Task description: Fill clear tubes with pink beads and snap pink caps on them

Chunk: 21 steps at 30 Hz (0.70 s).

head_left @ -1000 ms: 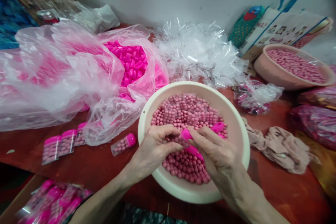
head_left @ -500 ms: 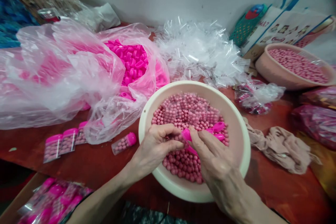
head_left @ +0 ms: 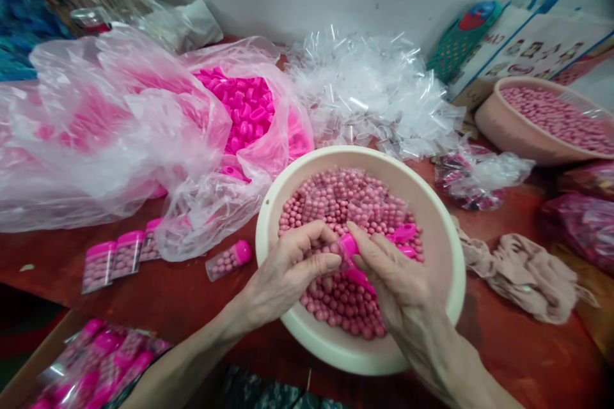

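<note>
Over the cream bowl (head_left: 446, 249) of pink beads (head_left: 345, 204), the left hand (head_left: 288, 271) and right hand (head_left: 388, 271) meet, fingers of both pinched on a small clear tube with a pink cap (head_left: 348, 246). Left of the bowl, a filled capped tube (head_left: 229, 260) lies on the red surface (head_left: 182, 294).

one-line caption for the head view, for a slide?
Both hands, left hand and right hand, pinch a pink cap over a cream bowl of pink beads.
</note>
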Motion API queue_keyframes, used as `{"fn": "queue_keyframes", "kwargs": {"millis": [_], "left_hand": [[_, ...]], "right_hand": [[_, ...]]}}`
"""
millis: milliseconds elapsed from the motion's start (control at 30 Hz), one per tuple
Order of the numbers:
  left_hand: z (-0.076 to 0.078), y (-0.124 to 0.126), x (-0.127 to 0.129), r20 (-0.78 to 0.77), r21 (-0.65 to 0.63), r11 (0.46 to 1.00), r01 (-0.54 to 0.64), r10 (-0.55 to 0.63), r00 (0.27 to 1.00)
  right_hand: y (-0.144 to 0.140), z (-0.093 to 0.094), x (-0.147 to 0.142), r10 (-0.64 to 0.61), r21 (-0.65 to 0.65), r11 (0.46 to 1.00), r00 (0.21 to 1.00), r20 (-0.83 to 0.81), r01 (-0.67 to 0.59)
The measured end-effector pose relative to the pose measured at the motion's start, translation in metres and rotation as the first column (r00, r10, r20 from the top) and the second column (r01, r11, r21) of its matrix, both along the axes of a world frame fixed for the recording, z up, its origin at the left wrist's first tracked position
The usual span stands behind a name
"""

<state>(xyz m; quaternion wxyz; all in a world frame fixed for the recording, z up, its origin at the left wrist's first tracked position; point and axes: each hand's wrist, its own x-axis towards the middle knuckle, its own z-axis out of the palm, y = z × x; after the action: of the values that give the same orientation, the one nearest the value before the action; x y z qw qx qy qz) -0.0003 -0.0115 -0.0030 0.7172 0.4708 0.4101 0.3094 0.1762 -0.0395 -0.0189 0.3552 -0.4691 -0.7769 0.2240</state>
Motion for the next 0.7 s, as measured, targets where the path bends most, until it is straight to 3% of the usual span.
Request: {"fn": "queue_keyframes", "kwargs": {"millis": [200,300,567,700], "left_hand": [[-0.0050,-0.0014,-0.0007,-0.051,0.090,0.996,0.013,-0.009,0.999],[-0.0055,-0.0019,-0.0003,-0.107,0.159,0.987,0.024,-0.007,0.994],[-0.0045,-0.0012,-0.0013,-0.118,0.224,0.974,0.031,-0.005,0.993],[-0.0034,-0.0001,-0.0013,0.008,0.104,0.995,0.008,-0.009,1.000]], "right_hand": [[-0.0034,-0.0039,-0.0036,-0.081,0.269,0.963,0.972,0.218,0.020],[-0.0051,-0.0043,-0.0060,-0.125,0.315,0.948,0.951,0.284,0.030],[-0.0071,-0.0025,-0.0070,-0.092,0.299,0.953,0.984,0.156,0.042],[-0.0035,0.0011,-0.0022,-0.029,0.066,0.997,0.997,-0.075,0.034]]}}
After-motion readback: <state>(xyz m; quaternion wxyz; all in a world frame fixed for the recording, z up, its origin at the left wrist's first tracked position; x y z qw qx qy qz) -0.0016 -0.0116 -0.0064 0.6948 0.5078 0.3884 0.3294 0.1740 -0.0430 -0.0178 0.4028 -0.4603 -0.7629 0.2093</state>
